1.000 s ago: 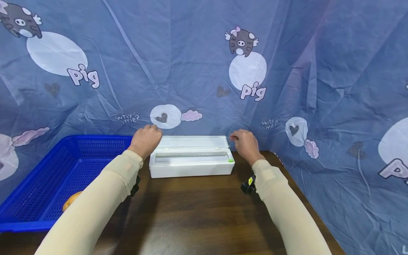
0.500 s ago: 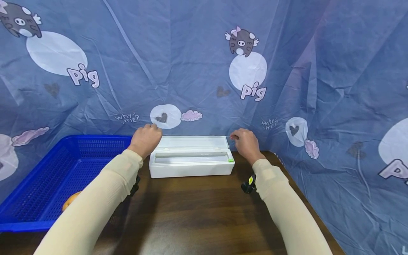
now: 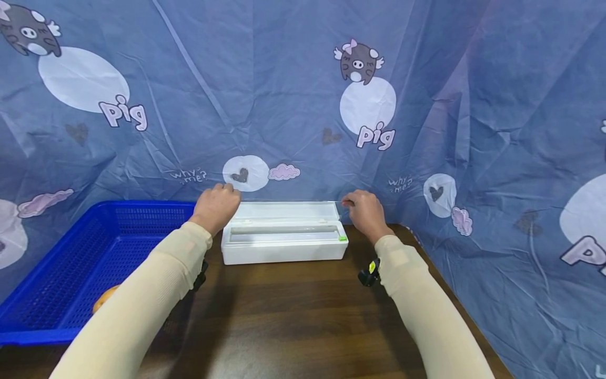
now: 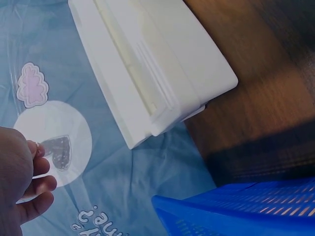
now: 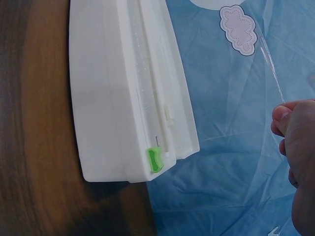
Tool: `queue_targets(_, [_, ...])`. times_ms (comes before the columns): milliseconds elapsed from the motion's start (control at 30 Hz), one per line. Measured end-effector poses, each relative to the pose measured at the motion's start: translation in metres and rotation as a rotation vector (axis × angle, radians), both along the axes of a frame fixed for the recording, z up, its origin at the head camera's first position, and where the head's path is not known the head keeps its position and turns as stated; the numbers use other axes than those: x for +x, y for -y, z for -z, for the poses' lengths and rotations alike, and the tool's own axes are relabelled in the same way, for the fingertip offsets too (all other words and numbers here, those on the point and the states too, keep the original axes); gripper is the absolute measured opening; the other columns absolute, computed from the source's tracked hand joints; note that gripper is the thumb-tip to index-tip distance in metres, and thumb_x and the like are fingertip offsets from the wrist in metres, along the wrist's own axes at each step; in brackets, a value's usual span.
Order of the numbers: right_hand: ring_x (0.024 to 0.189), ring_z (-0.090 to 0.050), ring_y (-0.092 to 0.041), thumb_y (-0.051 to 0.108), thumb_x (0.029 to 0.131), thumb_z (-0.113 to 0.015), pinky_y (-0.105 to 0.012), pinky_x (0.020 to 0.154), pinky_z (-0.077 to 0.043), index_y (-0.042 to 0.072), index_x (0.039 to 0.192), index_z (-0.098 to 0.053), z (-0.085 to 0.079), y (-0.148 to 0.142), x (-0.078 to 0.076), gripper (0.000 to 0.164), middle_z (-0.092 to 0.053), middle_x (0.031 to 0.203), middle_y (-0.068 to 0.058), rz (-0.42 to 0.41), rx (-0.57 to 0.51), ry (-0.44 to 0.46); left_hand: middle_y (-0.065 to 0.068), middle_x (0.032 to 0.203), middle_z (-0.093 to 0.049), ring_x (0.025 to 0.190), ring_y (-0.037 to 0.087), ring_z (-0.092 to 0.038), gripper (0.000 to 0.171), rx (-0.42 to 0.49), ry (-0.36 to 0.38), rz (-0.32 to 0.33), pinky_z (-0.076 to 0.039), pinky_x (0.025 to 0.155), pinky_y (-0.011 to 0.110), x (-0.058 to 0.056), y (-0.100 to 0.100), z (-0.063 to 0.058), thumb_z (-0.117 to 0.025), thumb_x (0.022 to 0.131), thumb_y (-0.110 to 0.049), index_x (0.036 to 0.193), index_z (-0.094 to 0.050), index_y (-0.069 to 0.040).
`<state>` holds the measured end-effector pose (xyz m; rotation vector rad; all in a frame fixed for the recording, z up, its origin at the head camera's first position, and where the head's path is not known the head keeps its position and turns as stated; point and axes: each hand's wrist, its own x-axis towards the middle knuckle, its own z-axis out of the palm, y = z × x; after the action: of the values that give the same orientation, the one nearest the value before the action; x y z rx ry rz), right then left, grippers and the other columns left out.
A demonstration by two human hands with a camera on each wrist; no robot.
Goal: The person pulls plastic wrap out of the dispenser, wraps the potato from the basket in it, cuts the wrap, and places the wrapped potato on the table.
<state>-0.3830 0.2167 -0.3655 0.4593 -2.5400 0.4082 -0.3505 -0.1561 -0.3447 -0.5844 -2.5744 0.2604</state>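
A long white cling film dispenser (image 3: pixel 284 255) lies on the table with its lid (image 3: pixel 286 211) tipped back. A green slide cutter (image 5: pixel 155 160) sits at its right end. Behind the box, a thin transparent strip of cling film (image 5: pixel 271 68) runs taut from my right fingertips toward the left. My right hand (image 3: pixel 367 216) pinches one end between thumb and forefinger. Beyond the box's left end, my left hand (image 3: pixel 216 209) pinches the other end; in the left wrist view its remaining fingers are loosely curled. Most of the film is too clear to make out.
To the left stands a blue plastic basket (image 3: pixel 42 337), with a yellow-orange item (image 3: pixel 105 298) partly hidden by my left sleeve. The brown wooden table (image 3: pixel 293 321) meets a blue printed cloth (image 3: pixel 293 105) behind the box and along the right.
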Motion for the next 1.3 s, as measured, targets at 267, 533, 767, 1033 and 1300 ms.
queue_targets(267, [0.089,-0.068,-0.027,0.004,0.092,-0.071,-0.046,0.08,-0.055,0.009,0.096,-0.08,-0.003,0.001,0.0,0.011,-0.072,0.093,-0.004,0.001,0.0,0.004,0.022,0.087,-0.063,0.083,0.038,-0.065,0.011,0.014,-0.026,0.011,-0.057,0.067,0.051,0.0,0.001,-0.001,-0.058,0.094,0.006,0.091,-0.069,0.006])
queue_targets(533, [0.09,-0.068,-0.026,0.003,0.091,-0.071,-0.045,0.08,-0.055,0.011,0.095,-0.08,-0.006,0.002,0.0,0.012,-0.072,0.093,-0.003,0.007,0.001,-0.001,0.019,0.086,-0.064,0.083,0.037,-0.065,0.011,-0.018,-0.027,-0.015,-0.056,0.067,0.052,0.0,0.002,-0.003,-0.059,0.095,0.003,0.092,-0.07,0.003])
queue_targets(767, [0.091,-0.068,-0.028,0.001,0.089,-0.07,-0.046,0.08,-0.055,0.011,0.094,-0.079,-0.007,0.002,0.0,0.014,-0.072,0.093,-0.004,0.004,-0.002,-0.011,0.018,0.088,-0.065,0.084,0.036,-0.065,0.011,-0.044,-0.014,-0.031,-0.055,0.068,0.052,0.001,0.002,-0.006,-0.059,0.096,0.0,0.094,-0.07,0.002])
queue_targets(1033, [0.091,-0.067,-0.027,0.003,0.09,-0.071,-0.046,0.081,-0.054,0.011,0.095,-0.079,-0.011,0.001,0.0,0.013,-0.072,0.091,-0.004,0.017,0.01,-0.02,0.019,0.086,-0.065,0.081,0.036,-0.066,0.01,-0.048,-0.061,-0.018,-0.056,0.067,0.053,0.0,0.002,-0.008,-0.06,0.094,0.001,0.092,-0.07,0.002])
queue_targets(1300, [0.091,-0.067,-0.027,0.002,0.09,-0.071,-0.046,0.081,-0.054,0.011,0.095,-0.079,-0.012,0.0,0.002,0.013,-0.072,0.092,-0.003,0.016,0.016,-0.027,0.019,0.086,-0.066,0.08,0.036,-0.067,0.01,-0.054,-0.047,-0.026,-0.055,0.067,0.053,0.001,0.0,-0.011,-0.06,0.093,0.001,0.093,-0.069,0.002])
